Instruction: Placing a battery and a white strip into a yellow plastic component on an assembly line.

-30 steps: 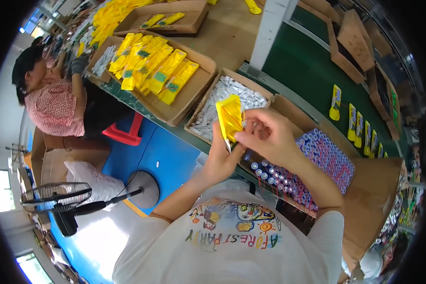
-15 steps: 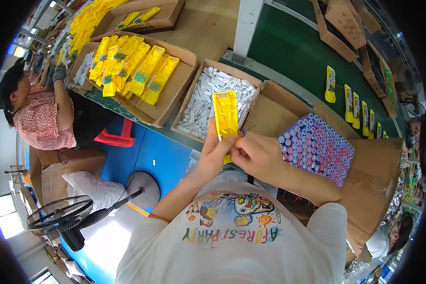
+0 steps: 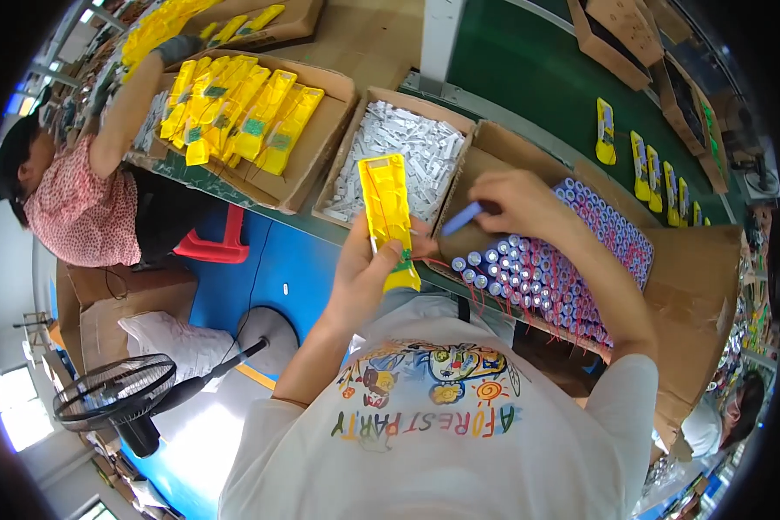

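Note:
My left hand (image 3: 360, 276) is closed around a long yellow plastic housing (image 3: 384, 195), tilted upright in front of me. A small green circuit board (image 3: 405, 258) with thin red wires shows at its lower end, by my thumb. My right hand (image 3: 516, 206), to the right of the housing, pinches a blue-purple cylindrical battery (image 3: 462, 218) that points toward the housing. Just below and right of that hand, many similar batteries (image 3: 572, 277) stand packed in rows in a carton, with red wires along their near edge.
An open carton of small white plastic parts (image 3: 407, 147) stands ahead. Left of it, a carton (image 3: 334, 113) holds yellow housings with boards. More yellow housings (image 3: 640, 165) line the green surface at right. A co-worker (image 3: 78, 199) sits at left, near a black fan (image 3: 117, 390).
My right hand has left the housing, moved right and taken a battery. The housing has shifted slightly left in my left hand. The co-worker's arm now reaches toward the far carton.

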The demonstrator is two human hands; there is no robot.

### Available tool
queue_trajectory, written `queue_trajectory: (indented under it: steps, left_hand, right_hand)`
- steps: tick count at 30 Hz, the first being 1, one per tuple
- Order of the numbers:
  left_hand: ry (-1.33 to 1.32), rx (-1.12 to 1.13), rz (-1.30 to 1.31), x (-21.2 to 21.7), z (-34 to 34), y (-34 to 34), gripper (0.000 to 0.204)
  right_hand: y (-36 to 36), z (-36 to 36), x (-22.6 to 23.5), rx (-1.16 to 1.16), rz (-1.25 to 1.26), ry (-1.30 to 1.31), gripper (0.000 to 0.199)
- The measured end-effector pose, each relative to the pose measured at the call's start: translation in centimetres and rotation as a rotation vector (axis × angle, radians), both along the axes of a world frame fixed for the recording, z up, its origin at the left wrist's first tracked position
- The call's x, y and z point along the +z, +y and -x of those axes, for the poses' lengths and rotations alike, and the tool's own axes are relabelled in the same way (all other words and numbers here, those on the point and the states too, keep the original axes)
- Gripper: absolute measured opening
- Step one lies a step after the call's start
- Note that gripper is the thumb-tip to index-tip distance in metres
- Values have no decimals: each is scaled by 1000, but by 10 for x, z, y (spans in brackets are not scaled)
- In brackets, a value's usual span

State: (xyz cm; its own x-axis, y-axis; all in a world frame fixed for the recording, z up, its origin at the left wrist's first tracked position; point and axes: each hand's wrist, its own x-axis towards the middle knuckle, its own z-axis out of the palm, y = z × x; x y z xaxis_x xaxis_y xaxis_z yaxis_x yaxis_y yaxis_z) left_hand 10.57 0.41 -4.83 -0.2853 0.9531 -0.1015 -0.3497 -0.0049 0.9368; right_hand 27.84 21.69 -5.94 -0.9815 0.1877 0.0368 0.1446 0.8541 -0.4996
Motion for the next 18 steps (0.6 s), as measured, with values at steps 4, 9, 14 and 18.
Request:
queue_trajectory:
  steps: [4, 9, 14, 18]
  left_hand:
    - [-56, -83, -10, -10, -11, -3, 33]
    - [-77, -116, -17, -13, -26, 8, 39]
    - [43, -112, -14, -15, -26, 9, 45]
    - [78, -106, 32, -8, -14, 5, 40]
  right_hand:
    - [-23, -5, 40, -352, 169, 331, 17]
    - [-71, 10, 49, -483, 761, 283, 11]
    - [-65, 27, 53, -287, 799, -29, 12]
    - [-58, 54, 56, -315, 1033, -216, 20]
